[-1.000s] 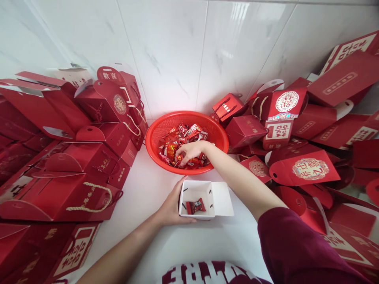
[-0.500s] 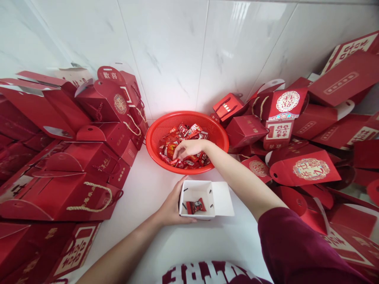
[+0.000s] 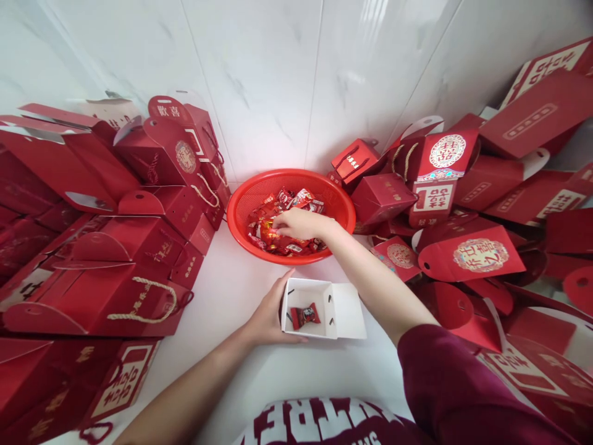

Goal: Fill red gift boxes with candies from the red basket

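Observation:
A red plastic basket (image 3: 340, 207) of red-wrapped candies (image 3: 296, 201) stands on the white surface against the tiled wall. My right hand (image 3: 301, 224) reaches into it, palm down, fingers curled among the candies; what they hold is hidden. Closer to me sits a small open box (image 3: 345, 315) with a white inside, one red wrapped candy (image 3: 304, 315) lying in it. My left hand (image 3: 269, 316) grips the box's left side, thumb along its lower edge.
Piles of red gift boxes with rope handles crowd the left (image 3: 134, 290). More red boxes and flat bags (image 3: 472, 256) are heaped on the right. A white tiled wall (image 3: 287, 80) rises behind the basket. A dark red sleeve (image 3: 458, 383) covers my right upper arm.
My right hand has shifted a little to the left and further back in the basket, rummaging among the candies. The left hand and box have stayed put. The view tilted slightly.

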`<state>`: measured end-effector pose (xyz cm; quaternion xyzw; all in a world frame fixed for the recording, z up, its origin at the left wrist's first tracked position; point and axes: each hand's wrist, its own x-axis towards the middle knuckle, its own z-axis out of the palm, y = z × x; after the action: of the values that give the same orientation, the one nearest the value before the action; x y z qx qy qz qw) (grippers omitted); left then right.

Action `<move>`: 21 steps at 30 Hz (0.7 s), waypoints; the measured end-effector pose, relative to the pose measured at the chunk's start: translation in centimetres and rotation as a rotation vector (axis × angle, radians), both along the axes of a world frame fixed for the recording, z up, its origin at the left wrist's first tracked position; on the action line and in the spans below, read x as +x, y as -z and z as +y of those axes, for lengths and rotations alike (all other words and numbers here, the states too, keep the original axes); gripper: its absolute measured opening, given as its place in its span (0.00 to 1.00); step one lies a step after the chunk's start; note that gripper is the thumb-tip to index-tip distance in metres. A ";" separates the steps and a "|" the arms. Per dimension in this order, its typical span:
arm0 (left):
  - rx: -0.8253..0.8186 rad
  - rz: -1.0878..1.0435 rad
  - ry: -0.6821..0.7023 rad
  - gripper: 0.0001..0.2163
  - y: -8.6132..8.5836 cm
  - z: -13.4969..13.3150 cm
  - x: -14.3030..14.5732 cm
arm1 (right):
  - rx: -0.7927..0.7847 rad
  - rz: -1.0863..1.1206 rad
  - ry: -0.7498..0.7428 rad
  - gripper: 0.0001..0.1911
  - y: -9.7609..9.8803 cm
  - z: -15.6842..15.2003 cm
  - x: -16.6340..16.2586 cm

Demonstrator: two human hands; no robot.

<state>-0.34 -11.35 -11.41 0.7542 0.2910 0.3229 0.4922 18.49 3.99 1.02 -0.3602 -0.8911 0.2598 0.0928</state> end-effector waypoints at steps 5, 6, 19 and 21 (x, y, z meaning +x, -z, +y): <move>-0.020 0.009 0.048 0.61 -0.1 0.0 0.0 | -0.089 0.262 -0.033 0.10 -3.9 -6.1 4.3; -0.017 -0.006 0.045 0.61 0.0 0.1 0.0 | -0.146 0.304 -0.045 0.10 -4.3 -7.3 5.1; -0.033 -0.042 0.034 0.60 0.2 0.2 0.0 | -0.309 0.304 0.045 0.14 -2.4 -6.0 5.2; -0.043 -0.047 0.037 0.60 0.0 0.1 0.1 | -0.322 0.172 -0.048 0.15 -2.1 -4.1 3.1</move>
<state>-0.28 -11.22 -11.46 0.7409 0.2722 0.3253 0.5208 21.60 -0.07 3.12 -0.3256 -0.8353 0.4309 0.1034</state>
